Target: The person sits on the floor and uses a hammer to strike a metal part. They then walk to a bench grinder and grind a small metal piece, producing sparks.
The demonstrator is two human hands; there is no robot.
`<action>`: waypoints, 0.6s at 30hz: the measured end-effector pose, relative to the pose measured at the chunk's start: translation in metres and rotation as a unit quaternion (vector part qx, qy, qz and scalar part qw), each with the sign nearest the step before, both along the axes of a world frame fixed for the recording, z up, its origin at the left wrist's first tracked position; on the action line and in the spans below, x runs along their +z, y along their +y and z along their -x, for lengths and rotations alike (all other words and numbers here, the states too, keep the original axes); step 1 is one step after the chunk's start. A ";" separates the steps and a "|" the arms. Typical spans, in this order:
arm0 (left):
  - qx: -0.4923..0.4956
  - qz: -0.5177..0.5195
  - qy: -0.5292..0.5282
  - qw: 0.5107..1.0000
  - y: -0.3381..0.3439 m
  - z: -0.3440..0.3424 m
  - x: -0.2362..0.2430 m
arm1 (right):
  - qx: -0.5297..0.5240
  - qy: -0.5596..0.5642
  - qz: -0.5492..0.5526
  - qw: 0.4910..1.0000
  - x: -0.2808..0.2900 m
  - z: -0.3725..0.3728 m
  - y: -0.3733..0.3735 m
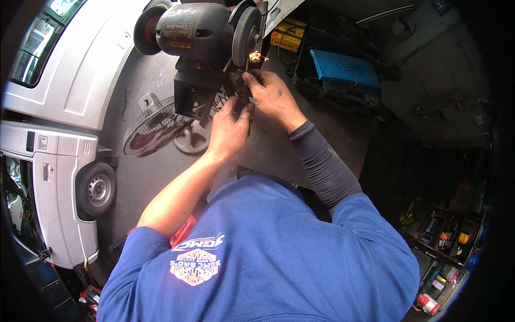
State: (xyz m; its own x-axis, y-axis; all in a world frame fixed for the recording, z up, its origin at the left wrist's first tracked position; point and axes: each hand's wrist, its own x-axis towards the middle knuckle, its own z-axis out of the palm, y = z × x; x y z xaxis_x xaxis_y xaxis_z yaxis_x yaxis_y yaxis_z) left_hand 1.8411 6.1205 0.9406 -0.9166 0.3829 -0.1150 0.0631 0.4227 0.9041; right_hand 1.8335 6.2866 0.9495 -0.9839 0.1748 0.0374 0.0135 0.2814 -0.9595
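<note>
A dark grey bench grinder [196, 35] stands ahead of me, its right-hand grinding wheel [247, 36] nearest my hands. Orange sparks [256, 56] fly at the lower front of that wheel. My right hand [272, 96], in a dark arm sleeve, pinches a thin metal piece [247, 64] whose upper end meets the wheel by the sparks. Just below and to the left, my left hand [229, 127] is closed, fingers and thumb around something dark that I cannot make out. Both hands have blackened fingertips. My fingers hide most of the held piece.
Behind the grinder's stand [196, 88] is a caged fan [153, 129] on the floor. A white vehicle [59, 177] with an open door fills the left. A blue metal toolbox [346, 72] and a yellow case [288, 35] lie at right. Shelves [450, 241] hold bottles and tools.
</note>
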 end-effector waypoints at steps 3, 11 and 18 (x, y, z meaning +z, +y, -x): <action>0.001 0.000 -0.009 1.000 0.000 -0.001 0.001 | -0.001 0.001 -0.009 1.000 0.001 -0.001 0.000; 0.002 0.004 -0.014 1.000 0.001 -0.002 0.004 | 0.001 0.004 -0.021 1.000 0.006 -0.002 0.001; 0.015 -0.018 -0.023 0.999 0.003 -0.004 0.008 | 0.002 -0.019 -0.017 1.000 0.009 -0.002 0.002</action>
State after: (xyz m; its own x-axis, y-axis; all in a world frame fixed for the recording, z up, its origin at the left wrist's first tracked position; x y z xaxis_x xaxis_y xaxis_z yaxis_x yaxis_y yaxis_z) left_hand 1.8450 6.1236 0.9490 -0.9217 0.3601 -0.1441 0.0086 0.3904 0.9206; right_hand 1.8359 6.2883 0.9584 -0.9855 0.1697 0.0065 0.0478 0.3144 -0.9481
